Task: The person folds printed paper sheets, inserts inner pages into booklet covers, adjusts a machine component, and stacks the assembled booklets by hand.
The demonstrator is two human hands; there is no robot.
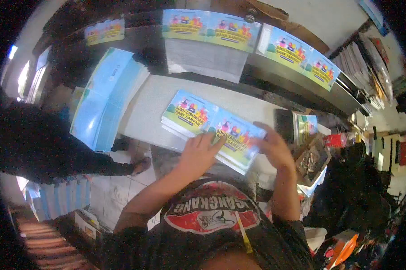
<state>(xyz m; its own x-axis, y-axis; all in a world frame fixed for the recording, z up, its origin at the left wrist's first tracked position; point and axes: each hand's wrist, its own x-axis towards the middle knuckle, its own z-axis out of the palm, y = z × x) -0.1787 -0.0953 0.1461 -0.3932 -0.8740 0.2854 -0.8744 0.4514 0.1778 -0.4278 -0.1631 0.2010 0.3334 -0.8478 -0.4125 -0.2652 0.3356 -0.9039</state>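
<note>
A small stack of printed booklets [191, 110] lies at a slant on the pale work surface, with two cover panels side by side reading "BUKU TABUNGAN BANK SAMPAH". My left hand [200, 150] rests on its near edge, fingers apart and touching the covers. At the stack's right end is my right hand [275, 147], its fingers spread around the edge and slightly blurred. Lower sheets stick out a little at the left and near edges. To the left, a thick fanned pile of light-blue folded covers [105, 96] overhangs the surface.
More cover sheets [212, 28] lie on piles along the back, others [299, 56] at back right. A wooden box [312, 159] and a red-labelled bottle [340, 140] stand right. Another person's dark sleeve [54, 139] and hand [142, 166] are at left, above bundled stacks [59, 198].
</note>
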